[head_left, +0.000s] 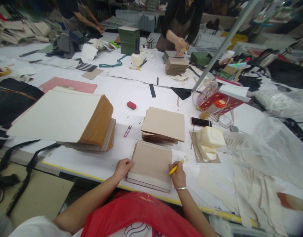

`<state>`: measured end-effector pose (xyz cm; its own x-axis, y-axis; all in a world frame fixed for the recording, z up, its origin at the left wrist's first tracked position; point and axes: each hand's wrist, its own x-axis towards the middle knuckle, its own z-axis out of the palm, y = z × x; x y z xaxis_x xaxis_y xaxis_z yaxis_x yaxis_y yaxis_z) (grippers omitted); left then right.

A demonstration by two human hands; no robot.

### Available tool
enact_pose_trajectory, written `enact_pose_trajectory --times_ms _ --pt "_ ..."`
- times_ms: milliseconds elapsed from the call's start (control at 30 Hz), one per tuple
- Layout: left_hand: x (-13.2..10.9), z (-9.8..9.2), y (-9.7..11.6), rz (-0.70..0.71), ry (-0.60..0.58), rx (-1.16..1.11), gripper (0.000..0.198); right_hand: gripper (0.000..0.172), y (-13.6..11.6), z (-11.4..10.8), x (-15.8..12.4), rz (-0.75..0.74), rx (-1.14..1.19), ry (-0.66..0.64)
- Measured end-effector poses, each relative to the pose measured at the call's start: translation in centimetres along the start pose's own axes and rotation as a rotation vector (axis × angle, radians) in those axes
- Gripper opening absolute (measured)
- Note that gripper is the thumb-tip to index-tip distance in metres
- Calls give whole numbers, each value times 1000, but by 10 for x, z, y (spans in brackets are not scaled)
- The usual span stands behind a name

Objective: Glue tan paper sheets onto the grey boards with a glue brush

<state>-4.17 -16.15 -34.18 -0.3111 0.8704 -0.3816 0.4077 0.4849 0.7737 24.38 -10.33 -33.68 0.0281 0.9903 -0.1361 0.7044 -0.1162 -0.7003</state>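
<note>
A low stack of beige boards (pixel 151 159) lies right in front of me, with a paler strip along its near side. My left hand (pixel 123 168) pinches the left edge of the top board between thumb and fingers. At the right edge, my right hand (pixel 179 176) is closed around a yellow pen-shaped tool (pixel 174 169); whether it is a pen or a brush I cannot tell. The fingertips of that hand also reach the stack's edge. Just behind stands a second pile of beige boards (pixel 163 123), its top board slightly askew.
To the left rises a tall stack of large pale boards (pixel 57 112). Pink thread snips (pixel 128 131) and a red case (pixel 131 105) lie beyond. A cream plastic container (pixel 213 136), a phone (pixel 201 122) and fabric strips (pixel 255 191) are at right. A co-worker (pixel 182 29) works opposite.
</note>
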Motion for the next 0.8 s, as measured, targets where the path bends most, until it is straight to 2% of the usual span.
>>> enact_pose_trajectory --times_ms 467,800 --pt "8 6 -4 -54 -50 105 37 16 -2 0 2 36 -155 5" --pt "13 5 -5 -40 -63 178 37 15 -12 -4 3 89 -280 -27"
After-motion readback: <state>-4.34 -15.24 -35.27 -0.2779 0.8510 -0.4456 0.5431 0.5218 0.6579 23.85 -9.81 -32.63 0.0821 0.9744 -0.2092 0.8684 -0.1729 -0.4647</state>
